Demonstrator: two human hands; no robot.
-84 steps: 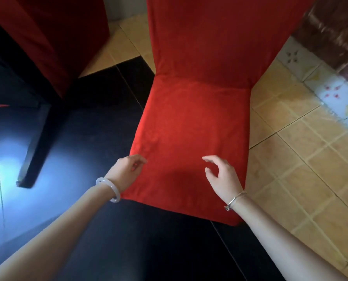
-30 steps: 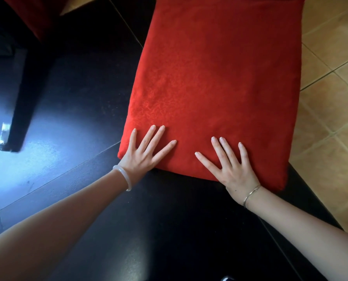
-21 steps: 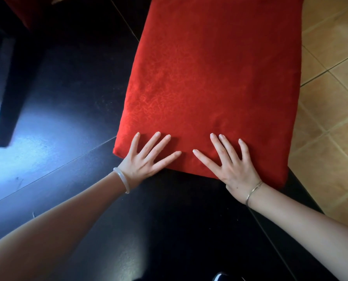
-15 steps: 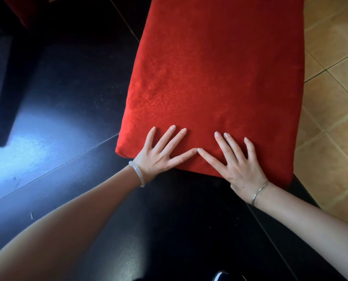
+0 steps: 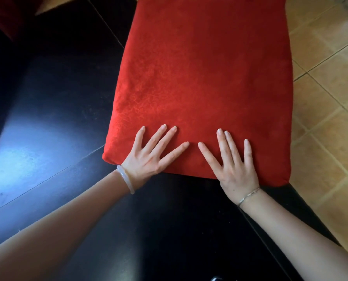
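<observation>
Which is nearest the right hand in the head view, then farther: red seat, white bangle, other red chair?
1. red seat, directly under the right hand, touching it.
2. white bangle, on the left wrist.
3. other red chair, far top-left corner.

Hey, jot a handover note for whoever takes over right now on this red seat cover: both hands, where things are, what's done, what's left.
Left hand: flat, fingers spread, pressing the red seat cover near its front edge, left of centre.
Right hand: flat, fingers spread, pressing right beside it; the two thumb tips are close but apart.
Cover: drawn over the seat, which stands across dark tiles and tan tiles.
Done: fabric ahead of the hands looks smooth, with no creases visible.
Left: probably sweep outward to the front corners. Whether the hem is tucked underneath cannot be seen.
</observation>
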